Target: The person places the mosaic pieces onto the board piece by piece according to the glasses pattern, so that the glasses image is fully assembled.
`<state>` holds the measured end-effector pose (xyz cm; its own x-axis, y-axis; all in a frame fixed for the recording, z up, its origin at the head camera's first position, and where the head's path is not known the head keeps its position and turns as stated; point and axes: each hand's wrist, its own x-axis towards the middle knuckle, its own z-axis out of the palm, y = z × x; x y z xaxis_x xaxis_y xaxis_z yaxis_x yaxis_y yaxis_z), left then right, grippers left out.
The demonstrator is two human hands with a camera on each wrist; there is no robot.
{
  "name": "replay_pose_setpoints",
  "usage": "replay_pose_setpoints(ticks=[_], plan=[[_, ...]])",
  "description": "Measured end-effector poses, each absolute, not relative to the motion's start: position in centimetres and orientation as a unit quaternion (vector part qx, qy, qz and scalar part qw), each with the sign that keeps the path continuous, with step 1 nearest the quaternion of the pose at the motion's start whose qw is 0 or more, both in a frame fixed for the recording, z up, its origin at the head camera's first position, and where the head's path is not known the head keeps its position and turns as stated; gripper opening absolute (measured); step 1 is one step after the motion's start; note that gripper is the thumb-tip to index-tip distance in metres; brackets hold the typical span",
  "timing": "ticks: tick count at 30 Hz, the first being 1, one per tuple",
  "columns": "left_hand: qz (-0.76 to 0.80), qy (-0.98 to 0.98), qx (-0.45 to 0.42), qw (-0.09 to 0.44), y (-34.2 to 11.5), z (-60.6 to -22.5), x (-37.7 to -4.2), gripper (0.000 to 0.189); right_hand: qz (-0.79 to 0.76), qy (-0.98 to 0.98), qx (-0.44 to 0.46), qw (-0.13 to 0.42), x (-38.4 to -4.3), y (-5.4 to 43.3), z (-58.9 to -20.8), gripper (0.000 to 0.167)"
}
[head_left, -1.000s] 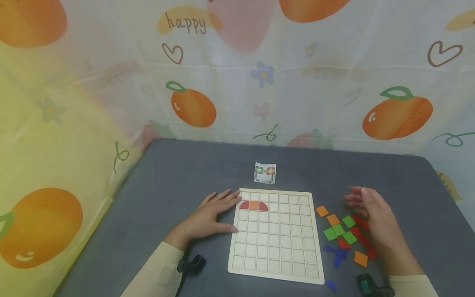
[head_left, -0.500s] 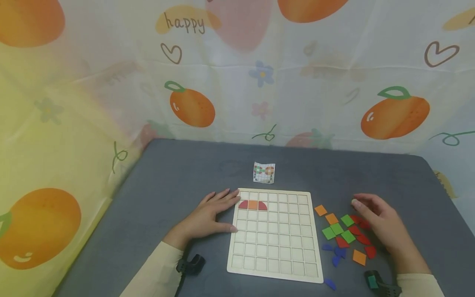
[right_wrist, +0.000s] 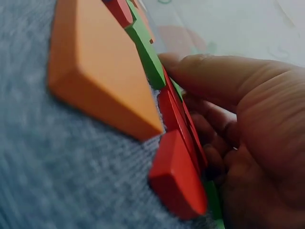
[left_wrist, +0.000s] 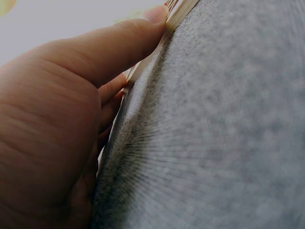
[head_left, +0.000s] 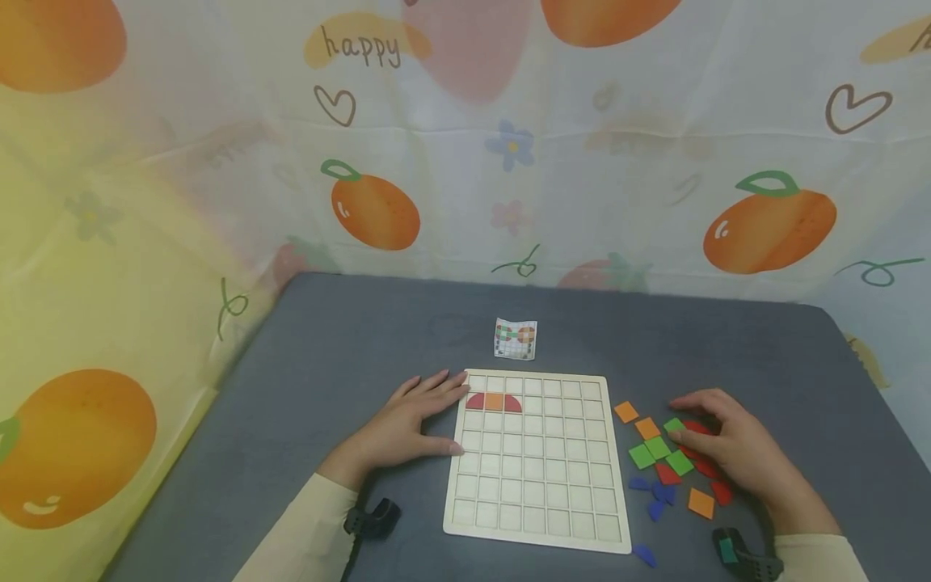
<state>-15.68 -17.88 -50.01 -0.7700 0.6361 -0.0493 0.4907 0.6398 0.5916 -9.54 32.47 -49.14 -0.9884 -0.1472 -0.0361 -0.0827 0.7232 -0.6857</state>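
Note:
A pale wooden grid board lies on the table. In its second row an orange square tile sits between two red rounded pieces. My left hand rests at the board's left edge, fingers spread, thumb against the side. At the board's right, my right hand hovers low over loose pieces, thumb and index finger apart. Its thumb tip is right by a green square tile. Its palm overlaps several red pieces, partly hiding them.
A small printed pattern card lies beyond the board. Around the pile are orange tiles, more green tiles and blue pieces. One blue piece lies near the board's lower right corner. A printed curtain hangs behind the table.
My right hand has turned palm-down and come down leftward onto the pile, with thumb and index finger parting by the green tile. My left hand has stayed at the board's edge.

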Motion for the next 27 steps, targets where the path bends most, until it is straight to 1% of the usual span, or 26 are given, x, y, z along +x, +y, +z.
replay_pose_setpoints(ticks=[4,7,10,14,16,22,27], plan=[[0.288,0.895,0.315,0.128,-17.87,-49.97,-15.66,0.100,-0.359,0.931,-0.065,0.028,-9.59,32.14,-49.39,0.028],[0.290,0.894,0.316,0.127,-17.87,-49.93,-15.63,0.100,-0.356,0.932,-0.059,0.024,-9.61,31.96,-49.45,0.018],[0.289,0.894,0.319,0.124,-17.85,-49.94,-15.62,0.099,-0.352,0.934,-0.053,0.025,-9.69,31.96,-49.48,0.020],[0.288,0.896,0.316,0.124,-17.83,-49.97,-15.64,0.099,-0.343,0.938,-0.056,0.023,-9.77,32.11,-49.47,0.032],[0.289,0.896,0.314,0.125,-17.85,-49.99,-15.66,0.100,-0.342,0.937,-0.063,0.025,-9.70,32.16,-49.42,0.034],[0.285,0.898,0.311,0.128,-17.94,-50.14,-15.73,0.100,-0.336,0.938,-0.080,0.023,-9.47,32.29,-49.27,0.028],[0.288,0.897,0.311,0.127,-17.91,-50.17,-15.75,0.100,-0.339,0.938,-0.066,0.022,-9.55,32.05,-49.23,0.024]])
